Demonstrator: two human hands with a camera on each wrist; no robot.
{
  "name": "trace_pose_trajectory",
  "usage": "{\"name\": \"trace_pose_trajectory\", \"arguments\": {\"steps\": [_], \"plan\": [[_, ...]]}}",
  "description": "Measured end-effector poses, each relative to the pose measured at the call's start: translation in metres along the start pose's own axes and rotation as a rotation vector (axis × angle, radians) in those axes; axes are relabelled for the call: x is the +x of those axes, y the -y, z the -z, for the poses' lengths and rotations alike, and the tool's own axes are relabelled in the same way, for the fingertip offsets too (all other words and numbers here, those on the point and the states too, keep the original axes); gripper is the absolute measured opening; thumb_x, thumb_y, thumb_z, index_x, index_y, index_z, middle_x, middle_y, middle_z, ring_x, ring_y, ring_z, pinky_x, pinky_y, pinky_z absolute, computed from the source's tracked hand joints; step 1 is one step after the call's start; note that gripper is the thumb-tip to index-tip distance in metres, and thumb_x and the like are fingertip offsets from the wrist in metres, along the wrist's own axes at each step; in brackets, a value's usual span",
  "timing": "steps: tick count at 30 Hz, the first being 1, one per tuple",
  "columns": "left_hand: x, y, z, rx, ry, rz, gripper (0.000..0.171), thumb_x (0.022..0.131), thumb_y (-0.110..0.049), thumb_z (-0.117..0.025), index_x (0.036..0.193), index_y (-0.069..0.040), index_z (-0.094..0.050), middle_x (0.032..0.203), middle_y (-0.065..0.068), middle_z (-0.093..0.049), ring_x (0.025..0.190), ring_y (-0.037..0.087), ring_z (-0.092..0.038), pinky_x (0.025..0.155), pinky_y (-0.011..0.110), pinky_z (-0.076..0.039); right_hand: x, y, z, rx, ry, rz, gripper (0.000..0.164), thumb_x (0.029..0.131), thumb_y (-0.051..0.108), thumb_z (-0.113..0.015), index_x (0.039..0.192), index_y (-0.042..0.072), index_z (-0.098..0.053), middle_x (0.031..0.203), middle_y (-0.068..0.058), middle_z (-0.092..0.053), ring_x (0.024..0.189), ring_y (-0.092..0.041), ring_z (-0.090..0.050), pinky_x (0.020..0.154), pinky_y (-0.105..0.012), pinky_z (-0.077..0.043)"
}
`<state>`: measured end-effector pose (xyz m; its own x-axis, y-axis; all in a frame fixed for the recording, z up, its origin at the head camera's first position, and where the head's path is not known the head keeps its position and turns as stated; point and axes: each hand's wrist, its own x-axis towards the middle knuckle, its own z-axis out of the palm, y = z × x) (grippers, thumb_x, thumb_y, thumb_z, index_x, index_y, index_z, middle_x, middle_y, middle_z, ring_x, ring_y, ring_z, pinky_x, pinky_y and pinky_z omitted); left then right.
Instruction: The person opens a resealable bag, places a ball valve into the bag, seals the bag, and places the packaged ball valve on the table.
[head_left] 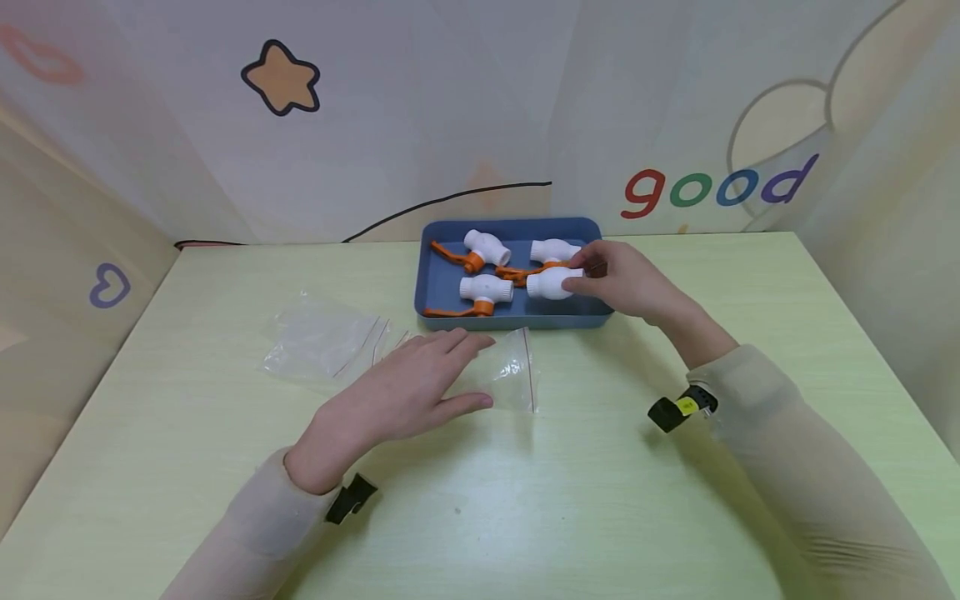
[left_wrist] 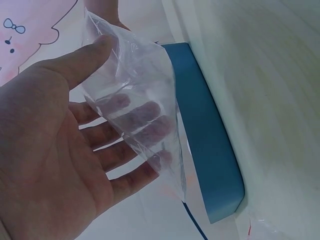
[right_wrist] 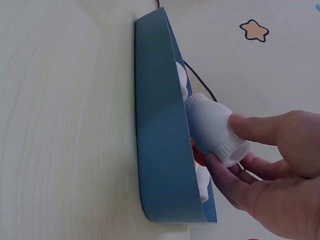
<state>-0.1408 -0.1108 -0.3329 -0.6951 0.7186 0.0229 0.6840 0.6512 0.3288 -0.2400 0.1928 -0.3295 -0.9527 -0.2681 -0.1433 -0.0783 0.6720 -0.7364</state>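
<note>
My left hand [head_left: 405, 379] holds a clear zip bag [head_left: 512, 375] in front of the tray, its red-lined edge on the right. In the left wrist view, that bag [left_wrist: 135, 85] lies across the fingers, which show through the plastic, with the thumb at its upper corner. My right hand [head_left: 626, 279] grips a white ball valve [head_left: 553, 283] by one end, over the tray's right side. The right wrist view shows this valve [right_wrist: 212, 125] between thumb and fingers, tilted above the wall of the blue tray [right_wrist: 160, 125].
Three more white valves with orange levers are in view: one at the tray's back left [head_left: 487, 247], one at front left [head_left: 486, 289], one at back right [head_left: 553, 250]. Several flat zip bags [head_left: 322, 342] lie left of the tray. A printed curtain [head_left: 480, 100] hangs behind the table.
</note>
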Motion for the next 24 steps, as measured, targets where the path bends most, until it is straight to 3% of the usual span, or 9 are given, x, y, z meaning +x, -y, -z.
{"name": "trace_pose_trajectory", "arguments": {"steps": [5, 13, 24], "plan": [[0.0, 0.001, -0.001, -0.002, -0.001, 0.0, 0.067, 0.1, -0.048, -0.065, 0.149, -0.004, -0.049, 0.135, 0.008, -0.059, 0.124, 0.025, -0.058, 0.105, 0.048, -0.046, -0.003, 0.0, 0.003, 0.034, -0.038, -0.014, 0.04, 0.096, 0.018, -0.075, 0.129, 0.0, -0.062, 0.128, -0.019, -0.06, 0.116, -0.035, -0.055, 0.095, -0.043, -0.051], [0.001, 0.003, -0.003, -0.005, 0.005, 0.014, 0.068, 0.1, -0.048, -0.065, 0.149, -0.004, -0.049, 0.136, 0.009, -0.059, 0.124, 0.026, -0.058, 0.104, 0.049, -0.046, -0.005, -0.002, 0.003, 0.043, -0.093, 0.006, 0.037, 0.092, 0.019, -0.08, 0.124, 0.003, -0.07, 0.121, -0.016, -0.066, 0.107, -0.031, -0.06, 0.082, -0.027, -0.053], [0.003, 0.006, -0.004, -0.014, 0.011, 0.026, 0.067, 0.1, -0.046, -0.066, 0.149, -0.003, -0.05, 0.137, 0.011, -0.059, 0.124, 0.027, -0.058, 0.103, 0.05, -0.047, -0.014, -0.002, 0.002, 0.033, -0.167, 0.002, 0.036, 0.093, 0.019, -0.08, 0.124, 0.004, -0.071, 0.119, -0.016, -0.066, 0.108, -0.032, -0.061, 0.079, -0.028, -0.053]]}}
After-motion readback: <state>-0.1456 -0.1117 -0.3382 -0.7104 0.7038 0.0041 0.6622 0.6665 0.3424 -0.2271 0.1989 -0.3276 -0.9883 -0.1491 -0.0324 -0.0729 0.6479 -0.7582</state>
